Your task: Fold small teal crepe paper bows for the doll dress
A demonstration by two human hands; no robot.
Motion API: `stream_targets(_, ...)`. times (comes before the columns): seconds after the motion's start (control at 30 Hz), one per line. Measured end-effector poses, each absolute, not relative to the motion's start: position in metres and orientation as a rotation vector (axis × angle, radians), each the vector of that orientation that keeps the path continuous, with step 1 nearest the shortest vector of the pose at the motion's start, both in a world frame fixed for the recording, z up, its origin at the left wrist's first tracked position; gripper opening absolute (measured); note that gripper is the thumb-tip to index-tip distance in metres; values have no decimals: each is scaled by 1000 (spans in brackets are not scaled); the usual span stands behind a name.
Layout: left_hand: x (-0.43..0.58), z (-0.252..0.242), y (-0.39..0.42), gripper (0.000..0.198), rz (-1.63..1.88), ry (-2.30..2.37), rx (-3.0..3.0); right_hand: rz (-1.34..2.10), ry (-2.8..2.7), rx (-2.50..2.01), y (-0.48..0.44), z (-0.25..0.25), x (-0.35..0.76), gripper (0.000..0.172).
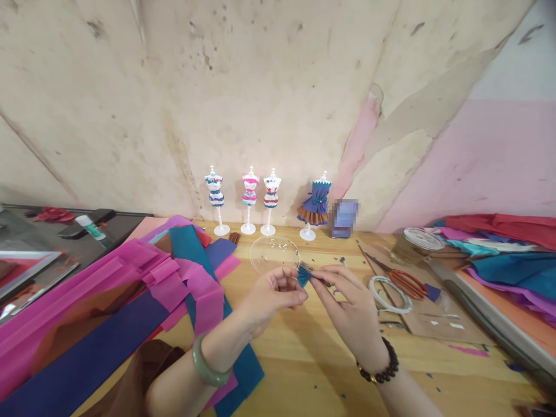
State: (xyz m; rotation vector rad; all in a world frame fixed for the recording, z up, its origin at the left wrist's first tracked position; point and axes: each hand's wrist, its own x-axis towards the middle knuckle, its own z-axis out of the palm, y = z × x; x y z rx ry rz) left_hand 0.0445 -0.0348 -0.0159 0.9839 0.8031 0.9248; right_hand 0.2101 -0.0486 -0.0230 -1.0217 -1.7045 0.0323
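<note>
A small gathered piece of teal crepe paper (303, 276), fanned out at one end, is between my two hands over the middle of the table. My right hand (350, 304) pinches its narrow end between thumb and fingertips. My left hand (271, 298) is closed round its left edge, fingers curled, with the thumb below. Just behind them lies a clear round dish (256, 255) with small pale bits in it. Beyond stands a mini dress form (321, 194) in a blue, teal and brown ruffled dress with a teal bow.
Three white dress forms (249, 194) with painted bands stand by the wall. Pink, blue and teal paper strips (125, 324) cover the left. At right are orange-handled scissors (408, 284), a white ring-shaped coil (391, 294), cardboard (434, 313) and a paper stack (516, 278). A glue stick (90, 227) lies left.
</note>
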Motion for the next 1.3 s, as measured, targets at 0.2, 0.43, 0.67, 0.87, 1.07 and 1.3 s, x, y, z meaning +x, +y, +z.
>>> stream_targets(0.2, 42, -12, -32, 38, 990, 818, 925, 51, -1745, -975, -47, -26, 210, 14)
stream_targets(0.43, 42, -19, -29, 33, 963, 831, 951, 74, -1766, -1014, -47, -32, 209, 14)
stream_targets(0.67, 45, -22, -30, 34, 972, 842, 988, 33, -1801, -1010, -47, -33, 211, 13)
stream_targets(0.87, 46, -21, -32, 33, 965, 846, 1017, 25, -1803, -997, -47, -32, 209, 13)
stream_targets(1.07, 47, -23, -32, 31, 957, 833, 1037, 19, -1819, -1000, -47, -32, 210, 15)
stream_targets(1.3, 43, -17, -30, 42, 998, 846, 989, 30, -1826, -1026, -45, -33, 212, 11)
